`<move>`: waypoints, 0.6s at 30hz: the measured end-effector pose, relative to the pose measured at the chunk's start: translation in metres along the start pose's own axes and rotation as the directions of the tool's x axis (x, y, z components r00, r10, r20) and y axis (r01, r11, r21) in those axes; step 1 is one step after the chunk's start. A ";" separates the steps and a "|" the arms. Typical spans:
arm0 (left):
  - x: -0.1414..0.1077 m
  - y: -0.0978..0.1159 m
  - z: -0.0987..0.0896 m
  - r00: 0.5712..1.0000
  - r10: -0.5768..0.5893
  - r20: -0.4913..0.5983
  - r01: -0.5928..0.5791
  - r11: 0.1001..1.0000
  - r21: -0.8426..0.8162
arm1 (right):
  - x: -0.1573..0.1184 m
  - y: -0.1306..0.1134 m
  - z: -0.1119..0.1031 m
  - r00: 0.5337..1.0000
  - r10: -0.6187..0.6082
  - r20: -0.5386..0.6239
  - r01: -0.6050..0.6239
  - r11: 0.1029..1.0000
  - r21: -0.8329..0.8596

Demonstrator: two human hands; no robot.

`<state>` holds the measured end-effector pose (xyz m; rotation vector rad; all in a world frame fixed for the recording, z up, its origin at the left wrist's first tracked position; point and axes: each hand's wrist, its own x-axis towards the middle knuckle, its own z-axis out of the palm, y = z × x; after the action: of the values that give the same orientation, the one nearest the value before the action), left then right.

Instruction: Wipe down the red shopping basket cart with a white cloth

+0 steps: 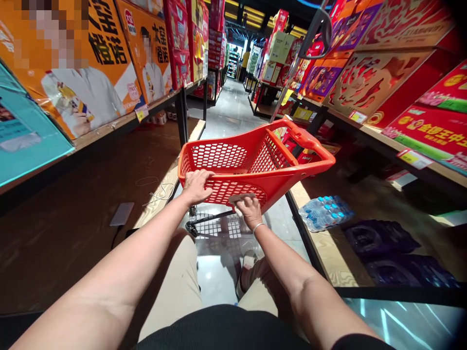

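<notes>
A red plastic shopping cart (288, 175) stands crosswise in front of me, its handle pointing to the right. My left hand (197, 186) grips the near rim at the cart's left end, its fingers over the edge. Against the cart's perforated near side is my right hand (250, 209), fingers bent around a greyish-brown cloth (241, 197). A thin bracelet circles my right wrist. The cart's black wheel (191, 228) shows beneath the left end.
Shelves with orange boxes (105, 63) line the left, and red and gold gift boxes (379, 78) the right. Bottled water (324, 213) lies on the low right shelf. A tiled aisle (233, 104) runs ahead, with a person in yellow (246, 58) far off.
</notes>
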<state>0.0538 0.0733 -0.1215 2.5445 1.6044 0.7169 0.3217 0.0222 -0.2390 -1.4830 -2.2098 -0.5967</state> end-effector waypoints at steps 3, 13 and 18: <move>0.000 -0.011 -0.003 1.000 0.002 -0.002 -0.002 1.000 0.010 | -0.004 0.002 -0.014 0.991 -0.121 0.056 0.120 0.993 0.023; -0.010 -0.020 -0.006 0.997 -0.034 -0.073 0.035 0.999 0.016 | -0.014 0.032 -0.059 0.996 0.052 -0.070 -0.059 0.994 -0.092; -0.016 -0.020 -0.010 0.998 -0.023 -0.064 0.024 1.000 0.011 | -0.036 0.005 -0.064 0.992 -0.112 0.055 0.115 0.991 -0.069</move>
<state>0.0270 0.0671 -0.1241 2.5308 1.6593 0.7965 0.3456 -0.0388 -0.2057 -1.4297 -2.3476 -0.6887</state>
